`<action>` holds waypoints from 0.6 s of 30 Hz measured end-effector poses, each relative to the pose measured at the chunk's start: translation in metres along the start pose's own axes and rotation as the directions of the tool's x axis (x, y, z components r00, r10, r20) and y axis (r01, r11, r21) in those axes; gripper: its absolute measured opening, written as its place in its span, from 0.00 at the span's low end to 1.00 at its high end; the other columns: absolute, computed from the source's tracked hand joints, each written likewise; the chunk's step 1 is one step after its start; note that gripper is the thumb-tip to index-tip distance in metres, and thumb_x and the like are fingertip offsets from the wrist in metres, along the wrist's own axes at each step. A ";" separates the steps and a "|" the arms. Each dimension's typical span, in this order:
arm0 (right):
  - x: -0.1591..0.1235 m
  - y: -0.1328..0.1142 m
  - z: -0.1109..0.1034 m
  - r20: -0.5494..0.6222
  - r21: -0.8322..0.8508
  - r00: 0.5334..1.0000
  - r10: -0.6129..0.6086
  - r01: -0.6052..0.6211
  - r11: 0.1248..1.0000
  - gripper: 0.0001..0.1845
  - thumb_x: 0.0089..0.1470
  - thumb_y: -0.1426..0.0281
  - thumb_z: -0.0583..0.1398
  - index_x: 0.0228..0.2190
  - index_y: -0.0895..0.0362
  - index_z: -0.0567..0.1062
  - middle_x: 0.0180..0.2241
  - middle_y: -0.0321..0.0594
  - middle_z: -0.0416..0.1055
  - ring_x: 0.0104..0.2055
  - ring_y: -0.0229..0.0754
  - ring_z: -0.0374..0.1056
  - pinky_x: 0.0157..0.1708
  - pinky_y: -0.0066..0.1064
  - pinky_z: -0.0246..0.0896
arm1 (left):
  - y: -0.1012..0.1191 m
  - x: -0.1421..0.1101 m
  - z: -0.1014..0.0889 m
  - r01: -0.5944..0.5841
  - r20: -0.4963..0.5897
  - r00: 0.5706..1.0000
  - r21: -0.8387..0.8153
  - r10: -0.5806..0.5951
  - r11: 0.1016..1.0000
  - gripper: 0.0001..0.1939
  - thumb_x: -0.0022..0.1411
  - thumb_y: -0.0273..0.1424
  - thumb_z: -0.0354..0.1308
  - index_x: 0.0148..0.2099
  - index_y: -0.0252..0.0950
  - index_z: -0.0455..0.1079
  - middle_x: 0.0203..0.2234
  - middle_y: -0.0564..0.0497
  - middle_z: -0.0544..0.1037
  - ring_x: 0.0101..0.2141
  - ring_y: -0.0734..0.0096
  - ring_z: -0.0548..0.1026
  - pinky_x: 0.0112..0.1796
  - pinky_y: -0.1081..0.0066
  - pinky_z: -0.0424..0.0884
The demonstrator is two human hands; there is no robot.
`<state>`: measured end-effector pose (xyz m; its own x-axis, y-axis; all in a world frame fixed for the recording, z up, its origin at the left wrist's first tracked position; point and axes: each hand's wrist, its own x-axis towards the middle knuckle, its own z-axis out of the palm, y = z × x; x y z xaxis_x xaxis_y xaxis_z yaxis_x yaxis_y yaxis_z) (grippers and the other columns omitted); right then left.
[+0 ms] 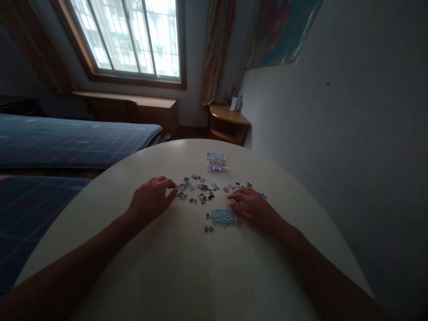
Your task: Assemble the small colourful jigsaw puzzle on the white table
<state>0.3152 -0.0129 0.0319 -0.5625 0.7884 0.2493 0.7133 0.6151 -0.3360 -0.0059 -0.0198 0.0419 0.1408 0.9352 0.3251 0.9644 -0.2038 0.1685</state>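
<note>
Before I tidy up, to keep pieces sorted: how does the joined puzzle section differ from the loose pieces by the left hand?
The joined section forms one connected patch; the loose pieces lie scattered. The joined section is mostly light blue with lettering; the loose pieces are mixed, many dark. Both lie on the white table.

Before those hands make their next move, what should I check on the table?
1. Left hand near the loose puzzle pieces: ok, fingertips at their left edge.
2. Joined section lying flat on the white table: ok.
3. Joined section in full view: not ok, the right hand seems to overlap its upper right.
4. Piece gripped in either hand: cannot tell.
5. Packet away from both hands: ok, beyond the pieces.
</note>
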 end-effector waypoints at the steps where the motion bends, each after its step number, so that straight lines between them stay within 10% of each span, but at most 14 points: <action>1: 0.000 0.005 -0.001 -0.023 -0.018 0.999 0.033 -0.033 0.999 0.12 0.61 0.68 0.58 0.45 0.55 0.77 0.46 0.47 0.75 0.50 0.49 0.69 0.53 0.46 0.62 | -0.001 0.000 -0.002 0.021 0.034 0.999 -0.003 -0.021 1.000 0.10 0.66 0.35 0.54 0.38 0.39 0.75 0.38 0.49 0.79 0.38 0.60 0.76 0.37 0.64 0.72; 11: 0.000 0.027 0.007 -0.160 0.005 0.972 0.173 -0.175 0.985 0.12 0.60 0.67 0.58 0.43 0.56 0.78 0.48 0.48 0.73 0.52 0.50 0.66 0.55 0.47 0.59 | 0.007 -0.007 0.029 -0.311 0.035 0.944 -0.227 0.327 0.923 0.12 0.66 0.36 0.57 0.50 0.41 0.75 0.46 0.46 0.76 0.46 0.59 0.72 0.48 0.56 0.70; 18: 0.000 0.030 0.009 -0.157 0.000 0.975 0.158 -0.160 0.987 0.12 0.61 0.67 0.57 0.44 0.55 0.77 0.48 0.46 0.73 0.51 0.48 0.66 0.54 0.46 0.60 | 0.007 -0.006 0.038 -0.343 0.022 0.934 -0.235 0.358 0.909 0.09 0.68 0.34 0.55 0.45 0.44 0.76 0.46 0.49 0.76 0.47 0.60 0.71 0.48 0.56 0.70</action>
<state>0.3328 0.0055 0.0136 -0.3696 0.8676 0.3328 0.7939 0.4809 -0.3720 0.0087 -0.0156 0.0054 0.4813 0.8064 0.3435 0.7763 -0.5742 0.2603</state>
